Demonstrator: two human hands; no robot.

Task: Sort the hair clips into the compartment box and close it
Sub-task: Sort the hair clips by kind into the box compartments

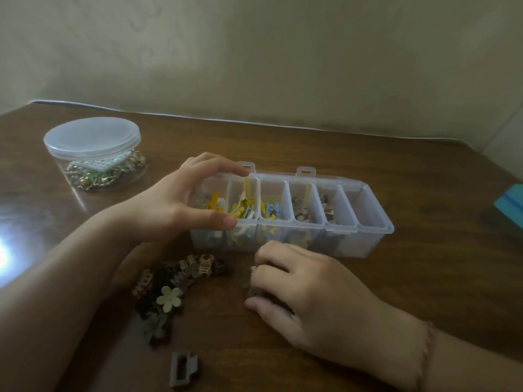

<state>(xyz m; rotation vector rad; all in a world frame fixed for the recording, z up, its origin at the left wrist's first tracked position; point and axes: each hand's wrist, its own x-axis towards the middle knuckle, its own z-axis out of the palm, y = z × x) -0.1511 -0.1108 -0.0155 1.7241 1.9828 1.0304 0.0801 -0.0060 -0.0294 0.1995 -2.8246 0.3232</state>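
Observation:
A clear plastic compartment box (376, 226) lies open on the brown table, its lid folded back behind it. Several of its compartments hold yellow, blue, white and brown hair clips; the rightmost one looks empty. My left hand (181, 202) grips the box's left end, thumb on the near rim and fingers on the far rim. My right hand (300, 290) rests on the table in front of the box, its curled fingers holding small grey-brown clips (253, 291). A pile of brown and beige hair clips (175, 290), one flower-shaped, lies to its left. A single grey claw clip (184, 369) lies nearer me.
A round clear tub (93, 154) with a lid, holding gold chains and beads, stands at the back left. A teal object (509, 200) pokes in at the right edge. The table's far edge meets a pale wall.

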